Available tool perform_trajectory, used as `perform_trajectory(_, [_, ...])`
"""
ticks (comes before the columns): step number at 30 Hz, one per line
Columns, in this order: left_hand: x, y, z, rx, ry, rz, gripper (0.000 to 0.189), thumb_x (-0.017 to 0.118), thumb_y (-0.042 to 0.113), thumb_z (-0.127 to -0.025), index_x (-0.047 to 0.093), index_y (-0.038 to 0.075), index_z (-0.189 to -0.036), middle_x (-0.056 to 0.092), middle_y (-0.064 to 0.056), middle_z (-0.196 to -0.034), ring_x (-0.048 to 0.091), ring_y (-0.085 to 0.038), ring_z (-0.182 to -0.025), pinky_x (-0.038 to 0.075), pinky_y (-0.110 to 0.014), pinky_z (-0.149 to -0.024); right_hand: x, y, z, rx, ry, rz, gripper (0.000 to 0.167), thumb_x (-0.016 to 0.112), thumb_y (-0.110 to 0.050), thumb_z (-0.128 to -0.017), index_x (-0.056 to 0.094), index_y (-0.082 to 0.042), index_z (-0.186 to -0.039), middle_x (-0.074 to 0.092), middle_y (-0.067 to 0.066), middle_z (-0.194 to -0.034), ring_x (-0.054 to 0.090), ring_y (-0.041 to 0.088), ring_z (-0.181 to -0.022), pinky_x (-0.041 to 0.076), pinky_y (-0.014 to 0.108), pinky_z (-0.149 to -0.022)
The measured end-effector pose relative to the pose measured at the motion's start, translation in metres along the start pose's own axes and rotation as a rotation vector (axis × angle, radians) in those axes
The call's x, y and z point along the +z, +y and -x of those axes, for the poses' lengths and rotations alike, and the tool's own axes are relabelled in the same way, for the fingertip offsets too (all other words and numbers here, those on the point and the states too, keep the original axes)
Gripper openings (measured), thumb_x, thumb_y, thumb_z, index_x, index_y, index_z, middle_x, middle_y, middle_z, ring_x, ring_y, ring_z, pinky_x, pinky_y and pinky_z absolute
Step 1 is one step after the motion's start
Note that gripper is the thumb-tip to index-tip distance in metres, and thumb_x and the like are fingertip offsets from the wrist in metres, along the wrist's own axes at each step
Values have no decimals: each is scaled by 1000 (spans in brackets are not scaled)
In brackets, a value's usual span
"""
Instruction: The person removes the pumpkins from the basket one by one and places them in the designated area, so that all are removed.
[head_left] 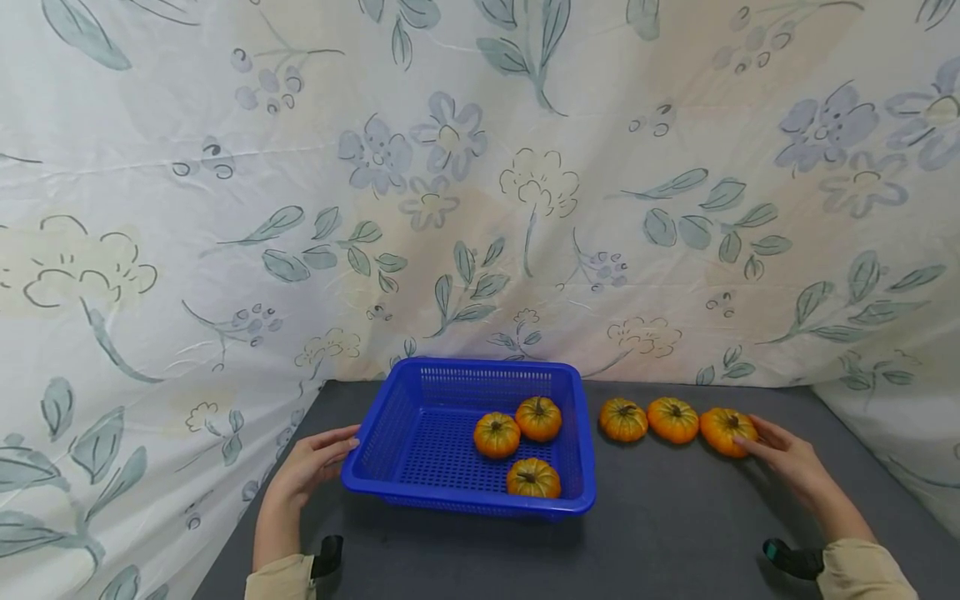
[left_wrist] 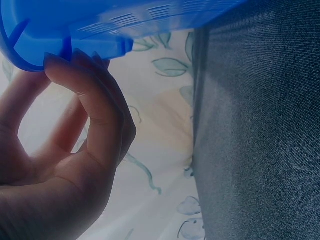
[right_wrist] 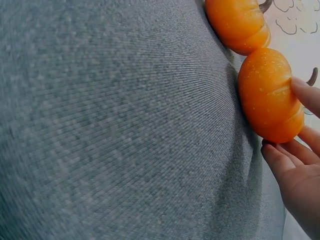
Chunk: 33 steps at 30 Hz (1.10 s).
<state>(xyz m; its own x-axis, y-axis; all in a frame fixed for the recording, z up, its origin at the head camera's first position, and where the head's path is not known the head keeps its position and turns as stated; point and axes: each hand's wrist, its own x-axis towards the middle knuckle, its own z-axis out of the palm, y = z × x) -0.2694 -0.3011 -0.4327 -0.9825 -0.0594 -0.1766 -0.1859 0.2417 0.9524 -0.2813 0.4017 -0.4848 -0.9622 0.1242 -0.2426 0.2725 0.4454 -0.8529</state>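
Observation:
My left hand grips the left rim of a blue plastic basket; in the left wrist view the curled fingers meet the basket's edge. Inside the basket, toward its right side, sit three small orange pumpkins, one at the front. To the right of the basket, three more stand in a row on the table. My right hand holds the rightmost pumpkin, thumb on its top and fingers at its outer side. In the right wrist view this pumpkin touches its neighbour.
A dark grey cloth covers the table. Behind it and along both sides hangs a pale curtain with printed flowers and leaves. The row's left pumpkin is close to the basket's right wall.

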Motion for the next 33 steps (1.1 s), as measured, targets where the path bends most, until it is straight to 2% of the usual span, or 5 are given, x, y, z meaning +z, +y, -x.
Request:
perform_trajectory(10, [0, 1, 2, 3, -4, 0, 58, 70, 32, -90, 55, 1, -137, 69, -7, -122, 69, -11, -98, 56, -33, -84, 0, 0, 0, 3, 18, -4, 101, 54, -57, -93, -5, -1, -154, -4, 30, -158, 3, 52, -145, 17, 68, -112])
perform_trajectory(14, [-1, 2, 3, 4, -6, 4, 57, 70, 32, -90, 55, 1, -137, 69, -6, -122, 69, -10, -98, 56, -32, -84, -1, -3, 1, -18, 59, 2, 99, 53, -56, -94, -2, 1, -154, -1, 30, -158, 4, 50, -145, 16, 66, -113])
perform_trajectory(25, [-3, 2, 2, 8, -17, 23, 57, 69, 30, -91, 55, 1, -137, 71, -4, -119, 69, -9, -96, 56, -31, -84, -2, -23, 9, -66, 160, 39, 97, 50, -58, -95, -2, -2, -155, -4, 29, -158, 2, 54, -144, 13, 72, -109])
perform_trajectory(33, [-3, 0, 2, 4, -16, 25, 57, 70, 31, -91, 54, 1, -137, 70, -4, -119, 69, -9, -96, 56, -32, -84, 4, -45, 14, -127, 198, 80, 99, 53, -58, -93, -5, -8, -156, -4, 26, -159, 3, 55, -144, 18, 73, -106])
